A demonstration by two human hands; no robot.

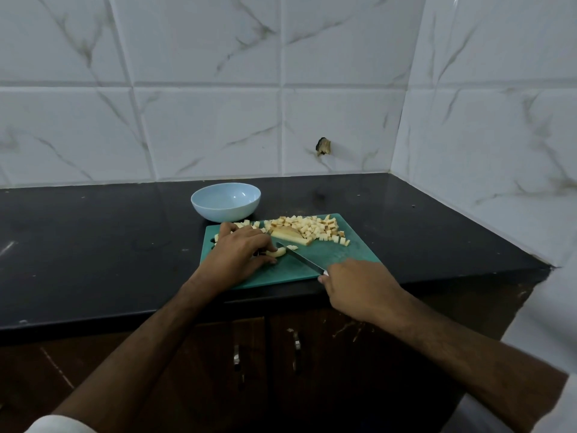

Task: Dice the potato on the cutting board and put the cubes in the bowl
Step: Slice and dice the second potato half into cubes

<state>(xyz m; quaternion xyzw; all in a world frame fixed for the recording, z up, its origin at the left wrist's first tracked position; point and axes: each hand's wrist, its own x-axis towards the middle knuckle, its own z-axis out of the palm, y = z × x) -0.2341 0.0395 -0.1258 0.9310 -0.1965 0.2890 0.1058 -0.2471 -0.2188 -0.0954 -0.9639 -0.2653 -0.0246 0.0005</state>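
A green cutting board [331, 256] lies on the black counter. Several pale potato cubes [312, 229] are heaped along its far edge, with a larger uncut potato wedge [288, 236] among them. My left hand [240, 250] holds down a small potato slice [278, 252] on the board's left part with curled fingers. My right hand [356, 284] grips the handle of a knife [299, 257], whose blade points up and left and touches the slice. A light blue bowl [225, 201] stands behind the board and looks empty.
The black counter [93, 245] runs left and right, ending at a white tiled wall [218, 104] behind and another at the right. Brown cabinet doors with metal handles [296, 340] are below the front edge.
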